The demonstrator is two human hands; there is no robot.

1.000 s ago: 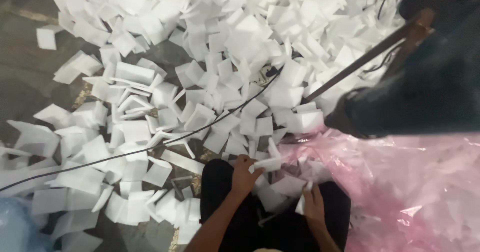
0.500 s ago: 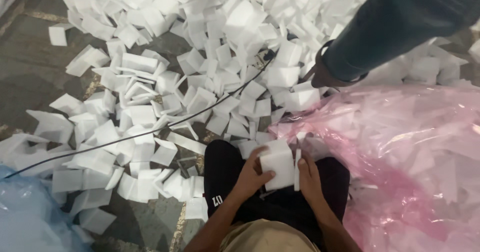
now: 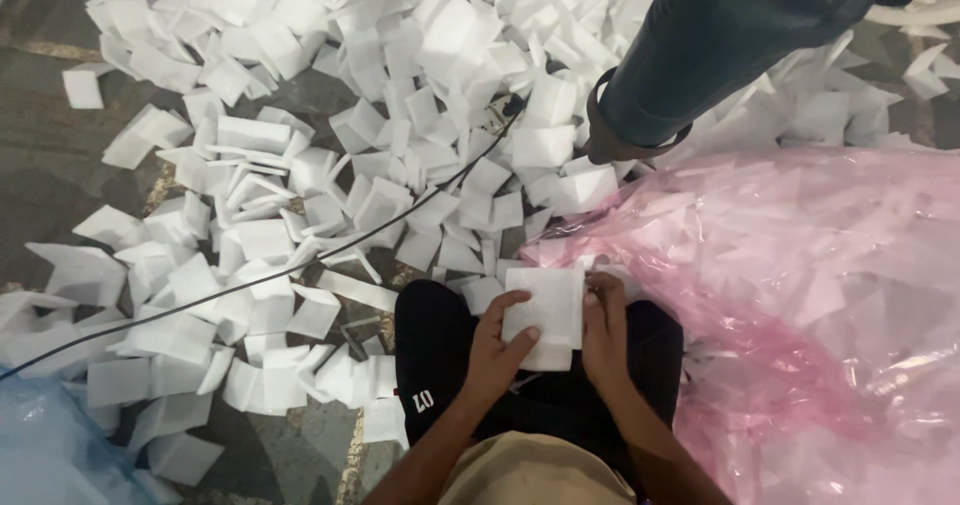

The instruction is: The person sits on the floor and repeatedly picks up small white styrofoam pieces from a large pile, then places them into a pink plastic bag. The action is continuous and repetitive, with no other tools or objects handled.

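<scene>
I see both hands working over the lap at six o'clock in the head view. The left hand (image 3: pixel 492 350) grips the left edge of a stack of white rectangular foam sheets (image 3: pixel 545 315), thumb laid across its face. The right hand (image 3: pixel 605 330) clasps the stack's right edge, fingers curled along the side. Both hands are closed on the stack; it sits between them, held just above the black trousers (image 3: pixel 435 350).

A large pink translucent plastic bag (image 3: pixel 800 305) spreads from three to five o'clock, its edge touching the right hand's side of the lap; white pieces show through it. A wide scatter of loose white foam sheets (image 3: pixel 300 165) covers the dark patterned floor (image 3: pixel 40 155) from nine through twelve o'clock. A thin black cable (image 3: pixel 300 270) runs diagonally across this scatter from eight o'clock toward twelve. At one o'clock a second person's leg in dark blue denim (image 3: pixel 720 35) stands among the sheets. A bluish plastic bag (image 3: pixel 45 445) lies at seven o'clock.
</scene>
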